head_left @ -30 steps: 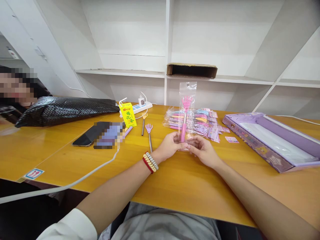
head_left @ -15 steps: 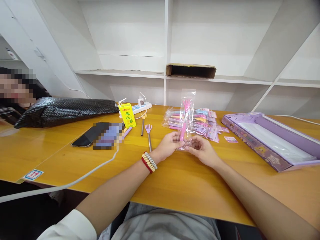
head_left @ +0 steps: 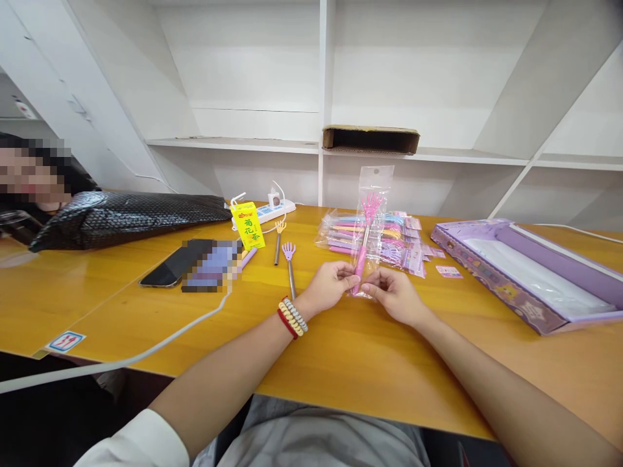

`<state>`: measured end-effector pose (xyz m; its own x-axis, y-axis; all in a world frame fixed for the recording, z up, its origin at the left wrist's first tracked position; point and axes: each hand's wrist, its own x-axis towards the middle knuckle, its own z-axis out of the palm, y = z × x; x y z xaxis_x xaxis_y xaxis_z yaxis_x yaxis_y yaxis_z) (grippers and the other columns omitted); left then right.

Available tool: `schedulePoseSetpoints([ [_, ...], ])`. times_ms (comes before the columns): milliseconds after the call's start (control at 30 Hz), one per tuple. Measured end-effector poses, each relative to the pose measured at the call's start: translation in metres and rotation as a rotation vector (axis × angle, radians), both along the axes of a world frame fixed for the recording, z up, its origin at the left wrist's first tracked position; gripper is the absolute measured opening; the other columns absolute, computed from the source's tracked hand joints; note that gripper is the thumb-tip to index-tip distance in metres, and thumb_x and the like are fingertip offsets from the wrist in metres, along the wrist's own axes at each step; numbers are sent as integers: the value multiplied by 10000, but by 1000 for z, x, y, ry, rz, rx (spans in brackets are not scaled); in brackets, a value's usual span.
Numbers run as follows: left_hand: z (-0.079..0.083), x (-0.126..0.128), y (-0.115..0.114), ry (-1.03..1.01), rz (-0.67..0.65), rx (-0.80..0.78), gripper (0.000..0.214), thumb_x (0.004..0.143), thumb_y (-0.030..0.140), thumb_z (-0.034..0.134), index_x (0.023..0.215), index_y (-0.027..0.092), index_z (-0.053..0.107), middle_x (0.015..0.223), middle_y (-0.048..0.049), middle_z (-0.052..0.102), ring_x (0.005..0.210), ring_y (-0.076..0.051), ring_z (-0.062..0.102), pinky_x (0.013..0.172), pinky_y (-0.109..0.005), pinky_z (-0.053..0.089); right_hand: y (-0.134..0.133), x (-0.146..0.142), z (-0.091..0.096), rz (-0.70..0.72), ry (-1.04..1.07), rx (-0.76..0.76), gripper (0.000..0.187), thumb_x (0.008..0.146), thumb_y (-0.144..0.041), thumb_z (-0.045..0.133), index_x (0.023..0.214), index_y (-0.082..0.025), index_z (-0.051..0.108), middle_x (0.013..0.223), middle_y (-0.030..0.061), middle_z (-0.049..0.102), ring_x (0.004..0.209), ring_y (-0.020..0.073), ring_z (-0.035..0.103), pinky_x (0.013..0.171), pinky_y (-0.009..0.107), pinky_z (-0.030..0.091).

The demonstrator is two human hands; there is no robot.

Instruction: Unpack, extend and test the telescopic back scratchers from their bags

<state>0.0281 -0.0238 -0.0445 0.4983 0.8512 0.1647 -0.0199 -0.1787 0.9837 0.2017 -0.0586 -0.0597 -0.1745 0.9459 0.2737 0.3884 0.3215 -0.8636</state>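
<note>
Pink scratcher [head_left: 361,261] upright in a clear bag [head_left: 376,178], handle end at the hands

Both hands meet at the middle of the scene, over the near part of the wooden table [head_left: 311,363]. The scratcher stands just beyond them, its long axis running up and away with a slight lean to the right; claw at the top, handle at the bottom.

Left hand [head_left: 331,285] is the nearer to the handle: fingers curled, thumb laid across its lower end, film between. Right hand [head_left: 393,295] is half closed at the bag's lower right edge, thumb and forefinger together, apparently pinching film only. How firm that pinch is cannot be told; the fingers behind are hidden.

Beyond the bag, partly seen through it, lies a pile of wrapped scratchers [head_left: 341,228]. Right of the pile, a small card [head_left: 448,272], then an open purple box [head_left: 506,283]. Left of the hands, two unwrapped ones: a purple-clawed scratcher [head_left: 291,272], its near end by the left wrist, and an orange-clawed scratcher [head_left: 278,248] farther off.
</note>
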Motion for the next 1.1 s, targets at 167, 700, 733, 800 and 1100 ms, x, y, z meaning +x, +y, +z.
schedulePoseSetpoints([
  [167, -3, 2, 1, 26, 47, 20, 161, 694, 244, 641, 752, 102, 590, 650, -33, 614, 579, -121, 568, 583, -265, 468, 0, 1, -2, 27, 4, -3, 213, 778, -356, 592, 742, -152, 541, 617, -23, 496, 553, 91, 429, 525, 231, 349],
  [700, -1, 0, -3, 29, -29, -68, 142, 684, 230, 630, 682, 128, 531, 584, 4, 562, 526, -101, 539, 514, -228, 441, 0, -1, -6, 241, 105, -276, 443, 837, -566, 413, 707, -154, 512, 505, -16, 494, 416, 80, 424, 414, 204, 322],
  [733, -1, 1, -4, 30, -23, -94, 151, 680, 234, 635, 684, 130, 525, 586, 5, 560, 525, -102, 542, 511, -230, 444, 1, 0, -8, 227, 90, -279, 460, 833, -575, 410, 677, -154, 508, 462, -25, 465, 389, 74, 391, 400, 204, 294],
  [800, -2, 2, -4, 53, -8, -135, 145, 680, 221, 628, 685, 133, 513, 571, 13, 544, 508, -101, 536, 495, -230, 443, 2, 1, -9, 212, 70, -265, 468, 815, -580, 442, 641, -151, 514, 422, -35, 428, 371, 66, 347, 391, 207, 255],
  [1100, -7, 6, -6, 131, 38, -187, 116, 701, 192, 564, 681, 150, 458, 535, 30, 510, 489, -112, 540, 476, -232, 440, 2, -2, -5, 205, 83, -278, 501, 805, -574, 462, 526, -158, 458, 375, -33, 402, 342, 57, 296, 380, 222, 199],
])
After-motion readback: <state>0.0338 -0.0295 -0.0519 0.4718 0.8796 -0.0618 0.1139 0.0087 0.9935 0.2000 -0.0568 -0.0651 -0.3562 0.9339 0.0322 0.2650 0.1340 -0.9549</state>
